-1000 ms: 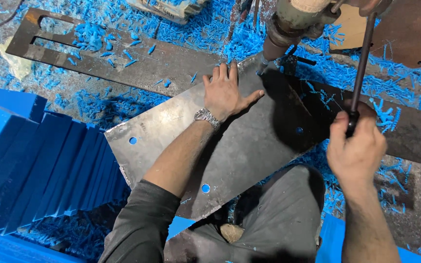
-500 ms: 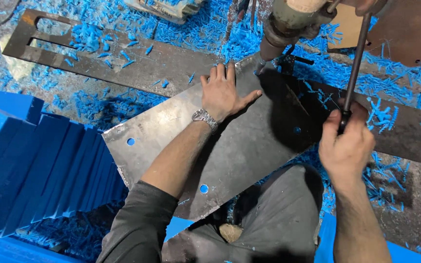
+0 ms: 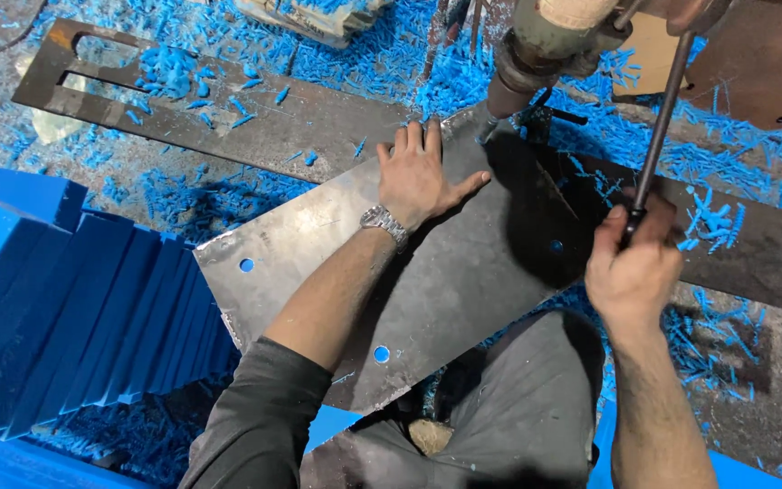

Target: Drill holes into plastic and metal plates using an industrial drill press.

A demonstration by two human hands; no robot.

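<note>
My left hand (image 3: 423,175) lies flat, fingers spread, on a large grey metal plate (image 3: 319,263) with several round holes. The plate's far corner sits under the chuck of a drill press (image 3: 545,50). My right hand (image 3: 634,272) is closed around the lower end of the press's dark feed lever (image 3: 661,127), to the right of the plate. A metal watch is on my left wrist.
Blue plastic shavings (image 3: 183,68) cover the work surface. A long slotted steel bar (image 3: 228,113) lies beyond the plate. A stack of blue slabs (image 3: 74,308) stands at the left. My grey-trousered knee (image 3: 518,407) is below the plate.
My right hand has pulled the lever a little down and to the left. My left hand stays pressed on the plate.
</note>
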